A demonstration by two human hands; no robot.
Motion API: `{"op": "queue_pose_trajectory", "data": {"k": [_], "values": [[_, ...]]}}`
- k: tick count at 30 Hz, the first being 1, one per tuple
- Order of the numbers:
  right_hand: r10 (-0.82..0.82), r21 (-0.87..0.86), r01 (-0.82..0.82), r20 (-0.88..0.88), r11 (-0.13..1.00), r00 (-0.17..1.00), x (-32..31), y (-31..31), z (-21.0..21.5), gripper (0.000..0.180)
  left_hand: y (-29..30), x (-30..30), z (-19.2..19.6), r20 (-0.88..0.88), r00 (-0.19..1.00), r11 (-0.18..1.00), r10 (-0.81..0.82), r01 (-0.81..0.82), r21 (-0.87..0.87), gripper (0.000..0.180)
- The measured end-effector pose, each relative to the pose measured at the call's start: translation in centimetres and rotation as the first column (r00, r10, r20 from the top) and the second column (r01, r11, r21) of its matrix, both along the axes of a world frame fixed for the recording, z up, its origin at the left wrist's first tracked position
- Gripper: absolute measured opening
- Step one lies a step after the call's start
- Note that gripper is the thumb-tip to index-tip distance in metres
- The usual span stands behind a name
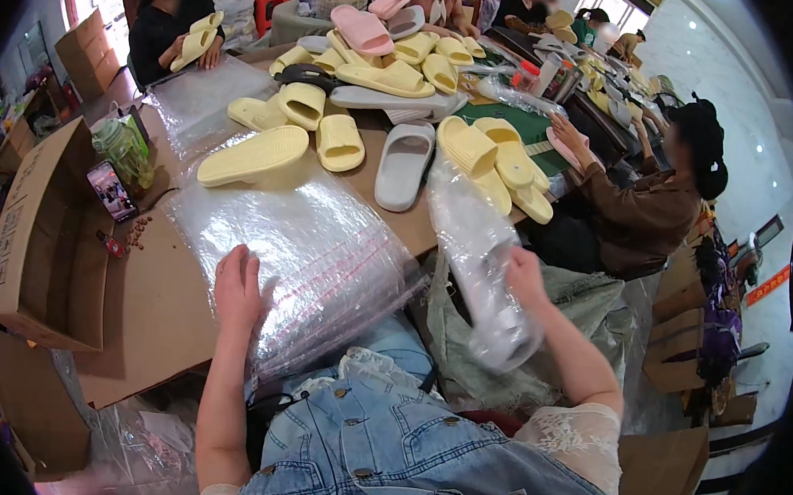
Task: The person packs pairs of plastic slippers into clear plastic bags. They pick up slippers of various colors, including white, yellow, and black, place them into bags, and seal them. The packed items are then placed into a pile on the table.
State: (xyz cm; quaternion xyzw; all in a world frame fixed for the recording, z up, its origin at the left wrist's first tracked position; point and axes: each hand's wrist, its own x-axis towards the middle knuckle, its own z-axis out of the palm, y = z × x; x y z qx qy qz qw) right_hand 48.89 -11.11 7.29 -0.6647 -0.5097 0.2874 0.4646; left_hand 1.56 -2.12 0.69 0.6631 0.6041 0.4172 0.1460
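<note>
- Head view: a bagged grey slipper (493,299) is gripped by the right hand (526,278), fingers curled around it, beside the table edge.
- The stack of clear bags (314,252) is pressed by the left hand (237,288), fingers flat together.
- Many loose slippers (369,110) are left unbagged on the table (153,296).

Can't really tell what's inside the clear bag (485,280), it's all glare. The right hand (523,278) is half hidden behind it.

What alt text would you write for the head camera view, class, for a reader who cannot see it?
The person's left hand rests flat on a stack of clear plastic bags on a brown table, while the right hand holds a bagged grey slipper. Yellow slippers lie beyond, with other people seated around.
</note>
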Motion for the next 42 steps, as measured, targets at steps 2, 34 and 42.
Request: {"op": "queue_pose_trajectory", "data": {"k": [2,34,42], "values": [[0.013,-0.178,-0.033,-0.113,0.983,0.994,3.7,-1.8,1.6,0.025,0.0,0.0,0.1,-0.024,1.000,1.000,-0.016,0.017,0.003,0.040],[-0.166,0.530,-0.216,0.582,0.820,0.796,-8.7,11.5,-1.1,0.020,-12.7,5.7,21.8,0.964,0.082,0.330,-0.252,0.944,0.006,0.073],[-0.336,0.245,0.237,0.785,0.940,0.520,6.8,21.2,-0.7,0.060,-17.1,8.5,26.3,0.946,-0.268,-0.040,0.182,0.959,0.280,0.066]]}}
